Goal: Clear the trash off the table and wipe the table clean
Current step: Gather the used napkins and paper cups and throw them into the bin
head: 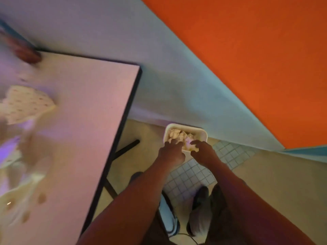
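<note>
Nearest the camera, two bare forearms reach forward and down from the lower edge of the view, above a pair of shoes (198, 214) standing on the beige floor (276, 183), where a patch of small white square tiles (192, 175) runs between them and the wall. The left hand (170, 151) and the right hand (203, 152) sit close together over the near rim of a small white trash bin (201, 134) on the floor by the wall; both hands have their fingers bent down toward the bin's contents, but motion blur keeps me from telling whether either one pinches anything or is letting go. The bin holds crumpled pale paper trash (178, 135), heaped nearly to its rim. To the left stands the table (92, 121), its pale top edged in black, with a dark leg and foot bar showing beneath its right edge. On the tabletop, blurred, lie a crumpled spotted napkin or wrapper (26, 103) toward the far left, more pale crumpled paper (17, 195) nearer the camera, and a few small brownish spots (41, 198). At the table's far left corner sits a blurred reddish-brown object (26, 53) I cannot identify. Beyond rises a pale bluish wall (123, 29) with a large orange panel (247, 59) on the right.
</note>
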### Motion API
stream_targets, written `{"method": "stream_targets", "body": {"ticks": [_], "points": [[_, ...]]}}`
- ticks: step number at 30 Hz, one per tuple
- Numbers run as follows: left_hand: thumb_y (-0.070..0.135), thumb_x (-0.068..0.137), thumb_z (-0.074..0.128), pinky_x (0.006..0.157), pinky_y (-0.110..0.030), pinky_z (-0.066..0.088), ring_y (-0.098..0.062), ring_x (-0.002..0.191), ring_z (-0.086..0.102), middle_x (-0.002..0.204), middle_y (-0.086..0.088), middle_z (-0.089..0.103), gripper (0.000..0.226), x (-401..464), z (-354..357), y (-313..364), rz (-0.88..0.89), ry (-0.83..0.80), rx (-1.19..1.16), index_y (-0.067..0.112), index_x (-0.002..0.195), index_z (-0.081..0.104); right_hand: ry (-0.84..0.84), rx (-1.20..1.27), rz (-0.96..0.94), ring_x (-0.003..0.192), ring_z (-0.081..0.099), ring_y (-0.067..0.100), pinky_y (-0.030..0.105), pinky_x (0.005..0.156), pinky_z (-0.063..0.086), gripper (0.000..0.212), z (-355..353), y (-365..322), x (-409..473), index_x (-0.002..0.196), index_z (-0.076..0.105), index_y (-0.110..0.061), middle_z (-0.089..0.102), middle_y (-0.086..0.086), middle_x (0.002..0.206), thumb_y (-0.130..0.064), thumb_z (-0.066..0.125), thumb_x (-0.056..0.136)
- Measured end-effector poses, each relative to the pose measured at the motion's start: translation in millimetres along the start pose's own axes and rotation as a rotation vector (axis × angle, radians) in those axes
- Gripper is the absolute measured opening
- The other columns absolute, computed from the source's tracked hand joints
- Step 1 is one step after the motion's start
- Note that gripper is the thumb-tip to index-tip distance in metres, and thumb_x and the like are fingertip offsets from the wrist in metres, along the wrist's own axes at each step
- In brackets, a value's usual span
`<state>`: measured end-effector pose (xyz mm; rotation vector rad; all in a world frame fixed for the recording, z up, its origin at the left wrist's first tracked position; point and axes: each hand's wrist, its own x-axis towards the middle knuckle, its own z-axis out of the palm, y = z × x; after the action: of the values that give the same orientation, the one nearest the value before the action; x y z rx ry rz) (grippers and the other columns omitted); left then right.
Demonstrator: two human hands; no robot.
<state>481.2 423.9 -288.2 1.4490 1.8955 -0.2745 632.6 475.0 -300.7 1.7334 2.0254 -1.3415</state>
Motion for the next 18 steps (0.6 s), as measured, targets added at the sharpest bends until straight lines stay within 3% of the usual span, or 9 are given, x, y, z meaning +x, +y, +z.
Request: {"method": "stream_targets", "body": {"ticks": [3,11,18], "points": [[0.037,0.094,0.052,0.101,-0.048,0.046,-0.033,0.132,0.041,0.153,-0.002,0.034,0.054,-49,-25,10,0.028,0.012,-0.003,0.028,0.146,0.04,0.034,0.019,-0.05,0.108,0.063,0.028,0.034,0.092,0.048,0.047,-24,-22,-51,0.131,0.059,-0.021,0.061,0.009,0.129,-0.02,0.068,0.085],[0.038,0.097,0.051,0.095,-0.046,0.05,-0.031,0.129,0.042,0.154,-0.005,0.033,0.055,-178,-113,29,0.004,0.064,-0.065,0.028,0.149,0.037,0.014,-0.026,-0.154,0.107,0.061,0.026,0.034,0.085,0.047,0.048,-99,-94,-161,0.134,0.055,-0.024,0.057,0.006,0.129,-0.021,0.067,0.087],[0.038,0.1,0.048,0.104,-0.045,0.046,-0.029,0.134,0.042,0.148,-0.005,0.043,0.05,-290,-141,25,-0.115,0.191,-0.266,0.027,0.148,0.041,-0.045,-0.005,-0.287,0.109,0.061,0.024,0.032,0.089,0.048,0.04,-124,-145,-216,0.129,0.059,-0.026,0.058,0.004,0.128,-0.02,0.065,0.089]]}}
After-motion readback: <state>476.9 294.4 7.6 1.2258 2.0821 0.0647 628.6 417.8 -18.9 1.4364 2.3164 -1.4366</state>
